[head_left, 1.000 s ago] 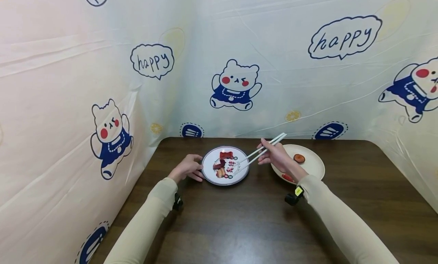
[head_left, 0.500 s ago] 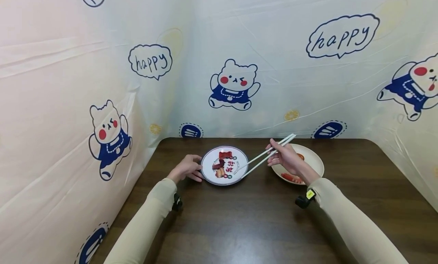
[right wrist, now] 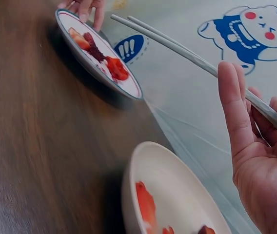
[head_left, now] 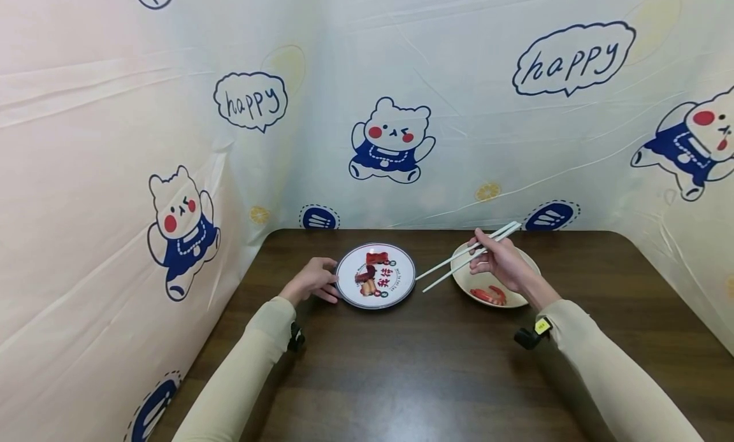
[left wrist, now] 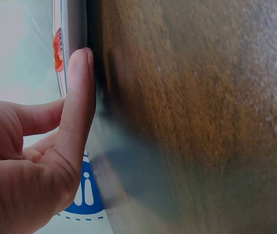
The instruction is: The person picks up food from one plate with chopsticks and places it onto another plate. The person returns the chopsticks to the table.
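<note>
My left hand rests at the left rim of a white plate with a dark blue edge, its extended fingers touching the side. On that plate lie a red piece, a dark red piece and a tan-orange piece of food. My right hand holds a pair of pale chopsticks over the cream plate. The chopstick tips are slightly apart, just right of the white plate, with nothing between them. A red shrimp lies at the cream plate's front; my hand hides part of that plate.
Both plates stand side by side near the far edge of the brown wooden table. Behind and at the sides hangs a pale curtain printed with bears. Each wrist wears a black camera strap.
My right hand has moved right with the chopsticks, drawing their tips off the white plate. The shrimp is now more exposed and the round brown slice is covered. My left hand has stayed put.
</note>
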The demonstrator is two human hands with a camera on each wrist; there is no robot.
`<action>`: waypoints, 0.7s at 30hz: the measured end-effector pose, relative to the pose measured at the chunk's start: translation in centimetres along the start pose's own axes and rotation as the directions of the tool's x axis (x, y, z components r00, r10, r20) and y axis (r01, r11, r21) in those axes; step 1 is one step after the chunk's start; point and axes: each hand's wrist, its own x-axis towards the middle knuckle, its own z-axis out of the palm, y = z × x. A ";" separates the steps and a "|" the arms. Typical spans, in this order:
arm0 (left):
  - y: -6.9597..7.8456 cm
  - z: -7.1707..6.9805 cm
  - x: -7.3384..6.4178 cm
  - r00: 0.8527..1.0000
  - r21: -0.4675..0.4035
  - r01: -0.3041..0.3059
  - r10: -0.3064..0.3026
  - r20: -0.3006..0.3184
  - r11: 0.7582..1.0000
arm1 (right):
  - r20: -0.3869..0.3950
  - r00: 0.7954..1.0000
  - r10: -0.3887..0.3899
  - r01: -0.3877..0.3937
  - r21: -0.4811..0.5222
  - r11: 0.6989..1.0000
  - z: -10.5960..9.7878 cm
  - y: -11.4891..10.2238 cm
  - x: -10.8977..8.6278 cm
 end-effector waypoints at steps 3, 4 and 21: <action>0.0 -0.1 -0.1 1.000 -0.010 -0.005 0.005 0.010 1.000 | 0.002 1.000 -0.021 0.021 0.015 1.000 -0.7 -0.4 -0.5; -0.1 -0.1 0.0 1.000 -0.010 -0.004 0.004 0.009 1.000 | -0.003 1.000 -0.027 0.027 0.016 1.000 -0.9 -0.6 -0.7; -0.1 0.0 0.1 1.000 -0.006 -0.002 0.002 0.007 1.000 | 0.011 0.999 -0.048 0.047 0.082 0.995 -3.9 -2.2 -2.8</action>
